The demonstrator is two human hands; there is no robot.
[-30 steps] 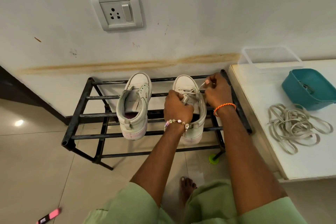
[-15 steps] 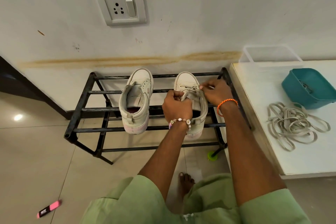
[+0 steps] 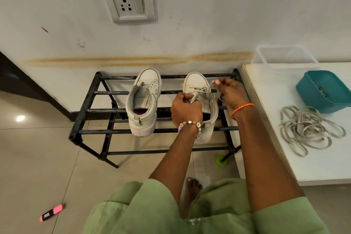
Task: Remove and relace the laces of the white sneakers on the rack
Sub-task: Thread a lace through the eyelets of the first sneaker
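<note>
No brand or writing can be read on either shoe; the pink marker (image 3: 52, 212) on the floor bears a dark label too small to read. Two white sneakers stand on the black rack (image 3: 89, 100), toes toward the wall and heels toward the person, long axes running front to back. The left sneaker (image 3: 143, 102) has no lace. The left hand (image 3: 186, 109) is curled tight round the tongue of the right sneaker (image 3: 197, 89). The right hand (image 3: 230, 94) pinches the lace (image 3: 208, 89) between thumb and fingers, beside the upper eyelets. Loose laces (image 3: 307, 129) lie heaped on the white tabletop (image 3: 266, 119), near a teal tub (image 3: 322, 91).
</note>
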